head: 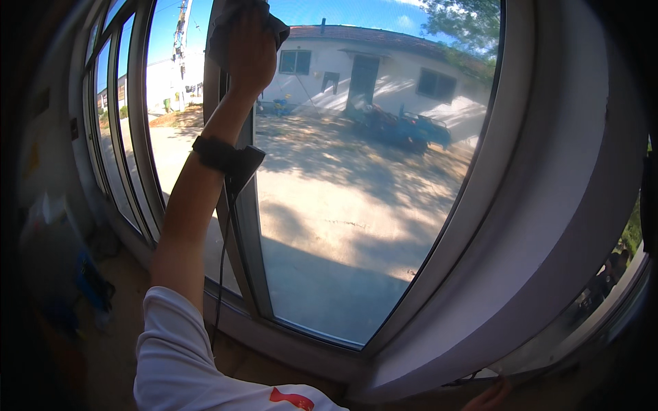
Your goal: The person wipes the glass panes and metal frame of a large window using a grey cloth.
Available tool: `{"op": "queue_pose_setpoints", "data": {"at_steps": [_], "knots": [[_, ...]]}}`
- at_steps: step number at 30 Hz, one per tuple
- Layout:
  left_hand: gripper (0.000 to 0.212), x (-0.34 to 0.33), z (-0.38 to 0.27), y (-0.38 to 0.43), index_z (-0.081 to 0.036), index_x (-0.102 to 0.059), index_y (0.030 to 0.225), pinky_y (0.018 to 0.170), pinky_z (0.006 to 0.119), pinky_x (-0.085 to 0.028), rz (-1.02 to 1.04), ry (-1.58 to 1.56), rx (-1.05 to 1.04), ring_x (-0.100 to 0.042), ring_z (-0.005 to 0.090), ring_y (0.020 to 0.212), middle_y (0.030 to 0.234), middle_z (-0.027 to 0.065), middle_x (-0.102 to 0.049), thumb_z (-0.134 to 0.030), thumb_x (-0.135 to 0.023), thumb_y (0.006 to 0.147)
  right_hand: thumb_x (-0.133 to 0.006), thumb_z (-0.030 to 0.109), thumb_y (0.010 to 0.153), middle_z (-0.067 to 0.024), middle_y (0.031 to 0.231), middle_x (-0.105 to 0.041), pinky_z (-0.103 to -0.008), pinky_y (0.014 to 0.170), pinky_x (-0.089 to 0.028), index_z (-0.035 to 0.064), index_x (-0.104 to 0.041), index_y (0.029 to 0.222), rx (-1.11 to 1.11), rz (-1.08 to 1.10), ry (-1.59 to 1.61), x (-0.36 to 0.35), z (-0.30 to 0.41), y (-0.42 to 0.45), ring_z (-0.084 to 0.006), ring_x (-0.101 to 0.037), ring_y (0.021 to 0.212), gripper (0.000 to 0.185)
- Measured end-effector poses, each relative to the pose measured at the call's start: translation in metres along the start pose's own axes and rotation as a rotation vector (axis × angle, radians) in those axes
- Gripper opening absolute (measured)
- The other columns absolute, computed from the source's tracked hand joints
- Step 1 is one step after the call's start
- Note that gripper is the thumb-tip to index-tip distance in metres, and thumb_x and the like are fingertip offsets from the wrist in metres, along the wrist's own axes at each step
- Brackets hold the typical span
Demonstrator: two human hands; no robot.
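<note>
My left hand (252,56) is raised at the top left of centre. It presses a dark grey cloth (223,38) against the upright metal frame (247,205) of a sliding window. The cloth bunches out on both sides of the hand. A black strap with a box-shaped device (244,164) sits around the left forearm, and a thin black cable hangs down from it. To the right of the frame is a large glass pane (349,205). At the bottom right edge, part of my right hand (491,396) shows, low and blurred; whether it holds anything is unclear.
More window panes (121,128) run along the left. A pale wall edge (514,287) curves down the right side, with another opening (591,303) beyond it. Blurred bags or objects (87,277) lie at the lower left. Outside stand a white building (329,77) and a blue vehicle (421,128).
</note>
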State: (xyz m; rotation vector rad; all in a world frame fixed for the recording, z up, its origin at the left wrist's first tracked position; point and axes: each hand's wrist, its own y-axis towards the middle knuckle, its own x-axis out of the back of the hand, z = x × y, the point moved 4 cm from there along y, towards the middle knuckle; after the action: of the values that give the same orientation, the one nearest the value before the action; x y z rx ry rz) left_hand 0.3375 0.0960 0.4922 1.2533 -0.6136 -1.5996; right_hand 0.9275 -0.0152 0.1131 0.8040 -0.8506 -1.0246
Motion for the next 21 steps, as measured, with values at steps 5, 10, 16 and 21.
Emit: {"op": "queue_pose_setpoints", "data": {"at_steps": [5,10,16,21], "knots": [[0.045,-0.016,-0.112,0.037,0.003,-0.039,0.126,0.102,0.051,-0.022,0.136,-0.131,0.12,-0.033,0.0387,0.123,0.131,0.0222,-0.037,-0.016,-0.042,0.085,-0.046,0.007,0.09,-0.0172,0.085,-0.06,-0.0327,0.068,-0.051,-0.0076,-0.057,0.093,-0.07,-0.016,0.109,0.002,-0.017,0.008,-0.0256,-0.06,0.075,0.019],[0.045,-0.032,-0.202,0.063,-0.003,-0.046,0.121,0.099,0.046,-0.028,0.072,-0.166,0.011,-0.041,0.0333,0.116,0.125,0.018,-0.045,-0.021,-0.051,0.08,-0.046,0.008,0.09,-0.0173,0.084,-0.059,-0.0323,0.068,-0.051,-0.0084,-0.057,0.09,-0.023,-0.044,0.123,0.0,-0.034,0.006,-0.0256,-0.06,0.074,0.02],[0.051,-0.037,-0.263,0.065,-0.004,-0.044,0.124,0.098,0.041,-0.031,0.172,-0.297,-0.037,-0.043,0.0281,0.112,0.127,0.0134,-0.043,-0.021,-0.056,0.078,-0.044,0.008,0.09,-0.0173,0.083,-0.059,-0.0323,0.067,-0.051,-0.0088,-0.057,0.091,-0.04,-0.033,0.113,0.003,-0.03,0.006,-0.0256,-0.059,0.073,0.021],[0.05,-0.028,-0.247,0.063,-0.006,-0.044,0.123,0.095,0.039,-0.033,0.312,-0.34,-0.176,-0.045,0.0247,0.109,0.125,0.0111,-0.045,-0.02,-0.057,0.077,-0.043,0.008,0.091,-0.0181,0.083,-0.059,-0.0327,0.065,-0.052,-0.0091,-0.058,0.091,-0.083,-0.023,0.164,-0.001,-0.016,0.0,-0.0262,-0.06,0.072,0.022]]}}
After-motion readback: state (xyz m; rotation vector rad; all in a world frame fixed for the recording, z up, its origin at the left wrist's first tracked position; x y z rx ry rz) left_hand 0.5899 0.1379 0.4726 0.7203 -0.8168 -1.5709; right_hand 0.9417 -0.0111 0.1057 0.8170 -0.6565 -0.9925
